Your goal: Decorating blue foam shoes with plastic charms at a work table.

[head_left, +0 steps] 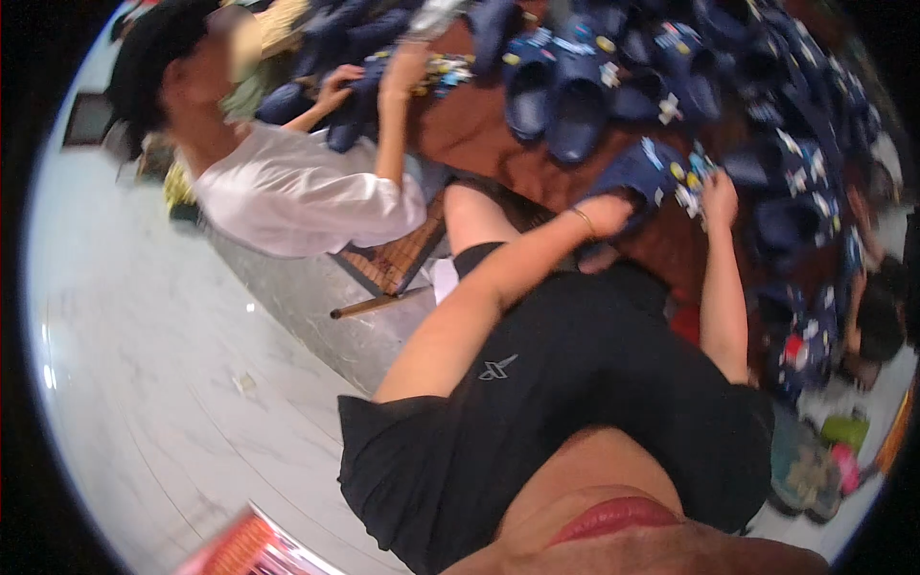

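A navy blue clog [628, 177] with small coloured charms on its upper is in my left hand [609, 213], whose fingers reach into the foot opening and grip it. To its right, my right hand [720, 201] is closed, fingertips pinched together beside a cluster of small white, yellow and blue charms [688, 195]. What those fingertips hold, if anything, is too small and blurred to make out. Both hands are over a reddish-brown cloth [479, 144]. Just beyond them stands a pair of navy clogs [573, 105] with charms around their tops.
Many more navy clogs [788, 222] crowd the far and right sides. At the left, a person in a white shirt [297, 192] handles a clog and a shiny clear bag [436, 17]. A wooden stool [383, 264] stands between us on the pale tiled floor [172, 383].
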The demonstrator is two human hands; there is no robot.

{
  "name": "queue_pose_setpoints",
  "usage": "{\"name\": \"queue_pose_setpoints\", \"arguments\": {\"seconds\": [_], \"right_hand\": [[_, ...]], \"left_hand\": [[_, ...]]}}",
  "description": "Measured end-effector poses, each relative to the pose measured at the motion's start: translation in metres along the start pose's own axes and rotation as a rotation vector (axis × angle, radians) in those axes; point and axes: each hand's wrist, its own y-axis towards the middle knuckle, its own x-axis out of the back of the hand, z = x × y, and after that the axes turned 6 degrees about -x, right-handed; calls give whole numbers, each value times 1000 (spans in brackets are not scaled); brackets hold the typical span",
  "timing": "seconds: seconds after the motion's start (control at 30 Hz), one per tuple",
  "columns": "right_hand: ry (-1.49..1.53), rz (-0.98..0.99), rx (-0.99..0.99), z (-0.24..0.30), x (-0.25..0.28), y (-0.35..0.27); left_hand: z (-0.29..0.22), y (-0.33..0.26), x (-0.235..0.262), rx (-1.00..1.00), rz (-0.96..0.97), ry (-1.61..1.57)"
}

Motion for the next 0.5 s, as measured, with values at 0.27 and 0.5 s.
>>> {"name": "queue_pose_setpoints", "arguments": {"seconds": [0.27, 0.5], "right_hand": [[475, 311, 164, 49, 4, 11], [248, 585, 408, 107, -8, 3]], "left_hand": [[14, 5, -27, -36, -6, 35], [15, 3, -31, -23, 19, 56]]}}
